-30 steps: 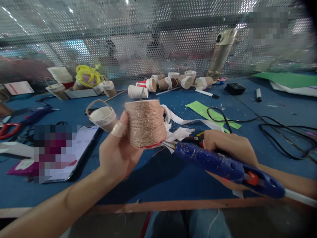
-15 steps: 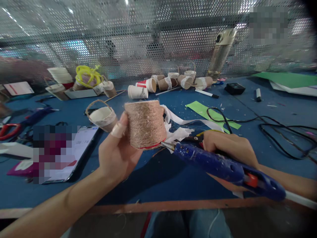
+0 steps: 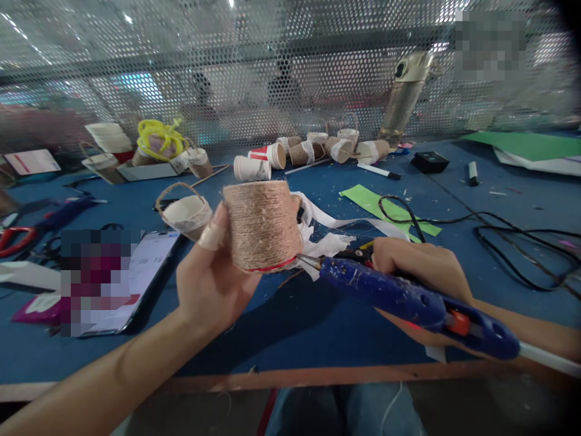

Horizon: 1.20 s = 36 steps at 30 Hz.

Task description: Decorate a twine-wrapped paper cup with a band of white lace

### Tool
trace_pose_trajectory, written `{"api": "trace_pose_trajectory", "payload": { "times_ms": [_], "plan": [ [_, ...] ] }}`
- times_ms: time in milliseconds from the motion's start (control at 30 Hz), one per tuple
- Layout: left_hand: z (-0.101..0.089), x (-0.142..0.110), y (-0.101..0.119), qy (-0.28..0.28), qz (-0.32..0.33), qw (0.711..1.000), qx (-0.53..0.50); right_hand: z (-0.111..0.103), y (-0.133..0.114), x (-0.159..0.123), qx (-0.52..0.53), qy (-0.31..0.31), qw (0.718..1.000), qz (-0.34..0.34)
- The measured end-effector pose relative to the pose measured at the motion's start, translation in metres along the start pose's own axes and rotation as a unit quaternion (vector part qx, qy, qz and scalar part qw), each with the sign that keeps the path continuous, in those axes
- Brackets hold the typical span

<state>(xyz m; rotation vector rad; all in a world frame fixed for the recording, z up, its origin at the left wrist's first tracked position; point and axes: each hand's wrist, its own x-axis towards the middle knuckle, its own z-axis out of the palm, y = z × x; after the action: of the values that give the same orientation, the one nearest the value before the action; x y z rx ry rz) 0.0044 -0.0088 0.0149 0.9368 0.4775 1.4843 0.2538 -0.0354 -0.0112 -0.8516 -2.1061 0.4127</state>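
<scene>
My left hand (image 3: 215, 278) is closed around a paper cup wrapped in brown twine (image 3: 263, 227), its thumb on the near left side. A thin red band shows along the cup's lower edge. My right hand (image 3: 422, 275) grips a blue glue gun (image 3: 385, 290) with a white glue stick coming out of its back end. The metal nozzle points left and meets the red band at the cup's lower right. Just behind the cup lie a white ribbon (image 3: 340, 224) and crumpled white scraps (image 3: 329, 245). A small handled basket (image 3: 186, 215) stands left of the cup.
A phone (image 3: 145, 284) and red-handled scissors (image 3: 18, 241) lie at left. Several small twine baskets (image 3: 340, 148) and stacked paper cups (image 3: 267, 157) line the back, near a bottle (image 3: 406, 94). Green paper (image 3: 385, 209) and a black cable (image 3: 499, 227) lie at right.
The twine-wrapped cup has shifted slightly left and turned a little in my left hand. The glue gun's nozzle stays at its lower edge.
</scene>
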Motion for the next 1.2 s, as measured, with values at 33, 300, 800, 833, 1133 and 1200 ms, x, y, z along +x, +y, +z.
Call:
{"api": "trace_pose_trajectory", "payload": {
  "times_ms": [33,300,800,833,1133,1200],
  "plan": [
    [0.000,0.000,0.000,0.013,-0.007,1.000,-0.003,0.000,0.000,0.000,-0.002,0.000,1.000,-0.002],
    [0.001,0.002,0.002,0.011,-0.019,1.000,-0.012,0.002,-0.001,-0.001,-0.038,0.029,0.998,0.040],
    [0.001,0.001,0.005,0.055,-0.129,0.990,-0.029,0.028,-0.003,0.038,0.238,0.116,0.950,0.163],
    [0.001,0.002,0.006,0.060,-0.131,0.989,-0.028,0.032,-0.003,0.042,0.257,0.120,0.943,0.174],
    [0.002,0.001,0.008,0.040,-0.125,0.991,-0.036,0.044,-0.008,0.058,0.318,0.100,0.920,0.206],
    [0.001,0.001,0.007,0.045,-0.122,0.991,-0.023,0.041,-0.009,0.052,0.324,0.093,0.915,0.220]
  ]
}}
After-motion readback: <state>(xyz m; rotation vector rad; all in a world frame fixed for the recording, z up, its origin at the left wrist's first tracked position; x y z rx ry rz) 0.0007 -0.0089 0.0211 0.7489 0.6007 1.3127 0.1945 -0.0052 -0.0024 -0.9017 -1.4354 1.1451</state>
